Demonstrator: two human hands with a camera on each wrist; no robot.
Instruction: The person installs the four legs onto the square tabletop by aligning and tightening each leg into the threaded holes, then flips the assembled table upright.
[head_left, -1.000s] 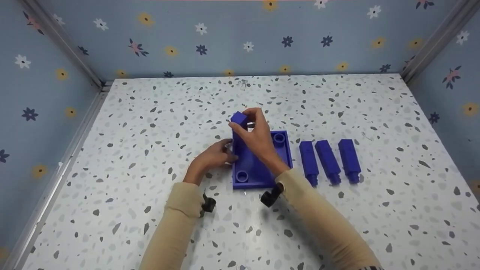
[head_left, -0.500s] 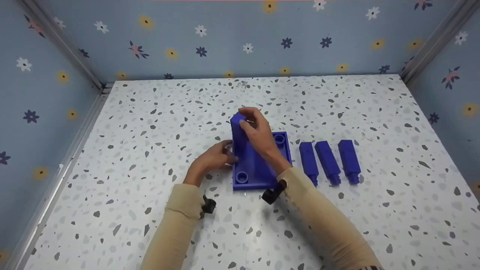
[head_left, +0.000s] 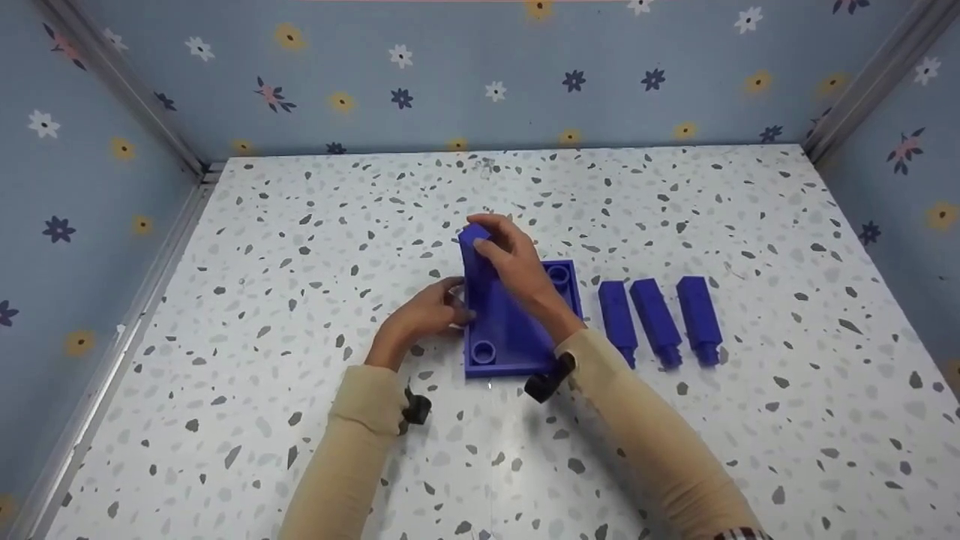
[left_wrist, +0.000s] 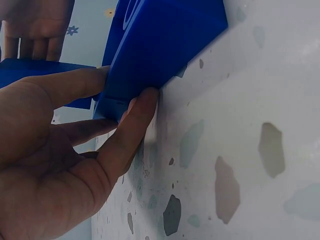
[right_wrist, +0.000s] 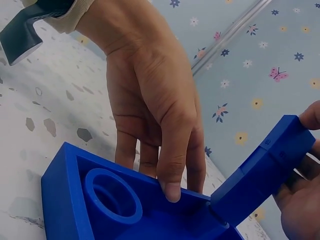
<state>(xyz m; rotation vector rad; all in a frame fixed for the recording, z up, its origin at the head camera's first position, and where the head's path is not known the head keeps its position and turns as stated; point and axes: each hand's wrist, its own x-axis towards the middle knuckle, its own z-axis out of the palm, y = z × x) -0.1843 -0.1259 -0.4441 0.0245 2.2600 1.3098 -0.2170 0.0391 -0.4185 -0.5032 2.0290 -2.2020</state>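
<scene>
Blue peg (head_left: 476,259) leans in my right hand (head_left: 517,266) grip; left hand (head_left: 427,315) steadies the tray (head_left: 525,345) — I risk jamming its socket.

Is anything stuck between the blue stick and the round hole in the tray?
Nothing visible. The right hand holds the blue peg tilted, its foot already at the tray's far-left corner; the left hand steadies the tray's edge.

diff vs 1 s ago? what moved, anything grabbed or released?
The right hand has brought the blue peg down, and its foot is now in the far-left corner of the blue base. It still grips the peg's top; nothing was let go. The left hand stays on the base's left edge. The three loose pegs on the right have not moved.
</scene>
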